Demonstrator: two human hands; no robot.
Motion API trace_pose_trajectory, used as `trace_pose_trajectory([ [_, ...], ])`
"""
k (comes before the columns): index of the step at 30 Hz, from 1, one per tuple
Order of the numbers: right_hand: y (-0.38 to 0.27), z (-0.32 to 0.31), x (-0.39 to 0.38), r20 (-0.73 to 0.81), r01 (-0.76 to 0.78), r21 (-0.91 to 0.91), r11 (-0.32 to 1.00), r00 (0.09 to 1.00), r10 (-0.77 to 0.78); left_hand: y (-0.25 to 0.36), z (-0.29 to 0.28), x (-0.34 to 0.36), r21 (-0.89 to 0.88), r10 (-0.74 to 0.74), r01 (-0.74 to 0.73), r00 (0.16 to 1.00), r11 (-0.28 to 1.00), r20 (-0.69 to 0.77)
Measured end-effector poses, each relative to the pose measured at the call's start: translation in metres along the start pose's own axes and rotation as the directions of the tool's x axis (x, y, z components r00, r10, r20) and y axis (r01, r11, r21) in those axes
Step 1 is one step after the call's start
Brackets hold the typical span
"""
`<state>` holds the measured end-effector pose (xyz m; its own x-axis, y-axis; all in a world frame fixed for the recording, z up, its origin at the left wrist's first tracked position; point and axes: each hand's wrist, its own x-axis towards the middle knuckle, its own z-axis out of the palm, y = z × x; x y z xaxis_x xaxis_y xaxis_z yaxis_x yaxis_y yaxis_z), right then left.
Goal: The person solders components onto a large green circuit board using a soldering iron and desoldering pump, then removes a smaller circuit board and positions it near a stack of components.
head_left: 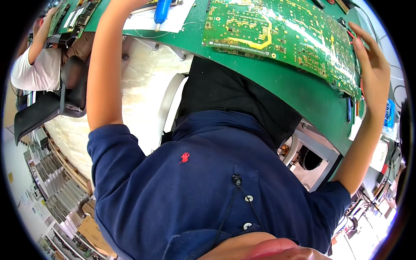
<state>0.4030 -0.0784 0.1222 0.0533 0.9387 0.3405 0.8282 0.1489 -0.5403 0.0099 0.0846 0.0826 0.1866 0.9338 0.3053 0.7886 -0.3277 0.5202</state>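
A person in a navy shirt (195, 173) is sitting at a green worktop (268, 78), where a large green circuit board (281, 41) is lying on the right. The right hand (373, 65) is bending half-open fingers toward the board's right edge, beside red wiring; whether its grip is holding anything, one cannot tell. The left hand (130, 3) is running out of view near a blue tapered tool (162, 12), its grip leaving no clue to its state.

A bare strip of green tabletop (277, 80) is left along the near edge; beyond it, passage is obstructed by the circuit board (299, 39) (and, far right, by the right hand (373, 65)).
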Motion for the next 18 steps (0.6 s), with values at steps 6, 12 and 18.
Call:
trace_pose_trajectory([
  [6, -0.059, 0.071, -0.091, 0.074, 0.043, 0.246, 0.968, 0.995, -0.063, 0.012, 0.007, -0.111, -0.41, 0.178, -0.278, 0.947, 0.868, -0.267],
  [12, -0.087, 0.13, -0.119, 0.11, -0.26, 0.721, 0.643, 0.958, 0.264, 0.028, 0.043, -0.166, -0.838, -0.036, 0.207, 0.975, 0.504, 0.219],
  [18, -0.098, 0.152, -0.116, 0.19, -0.307, 0.903, 0.299, 0.912, 0.364, 0.037, 0.064, -0.175, -0.883, -0.095, 0.328, 0.945, 0.335, 0.314],
])
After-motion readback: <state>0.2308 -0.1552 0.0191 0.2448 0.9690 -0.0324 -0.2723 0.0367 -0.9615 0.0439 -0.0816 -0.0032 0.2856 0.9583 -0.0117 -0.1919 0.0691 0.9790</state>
